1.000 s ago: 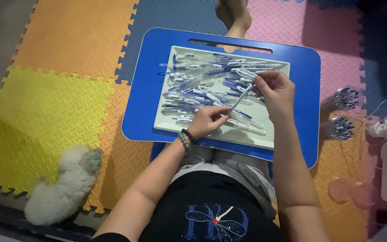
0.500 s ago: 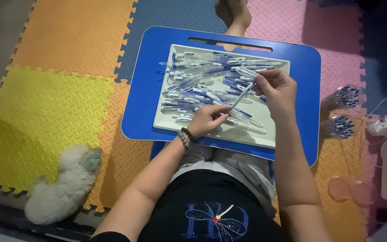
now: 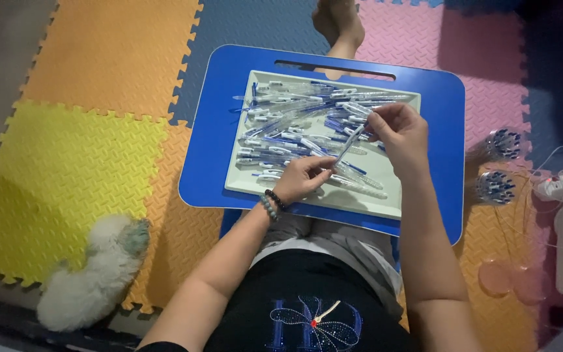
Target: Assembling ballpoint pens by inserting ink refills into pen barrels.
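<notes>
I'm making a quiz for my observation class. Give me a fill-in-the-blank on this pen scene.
1. Both hands, left hand and right hand, hold one clear ____ between them.
2. The pile of pens lies in a pale tray on a ____ lap desk.
3. A beaded bracelet is on the ____ wrist.
4. The white fluffy toy lies on the ____ mats.

Missing words: pen; blue; left; foam

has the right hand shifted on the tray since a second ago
No. The right hand holds one end of the clear pen over the same spot, near the pale tray's right edge, as a second ago.
</notes>
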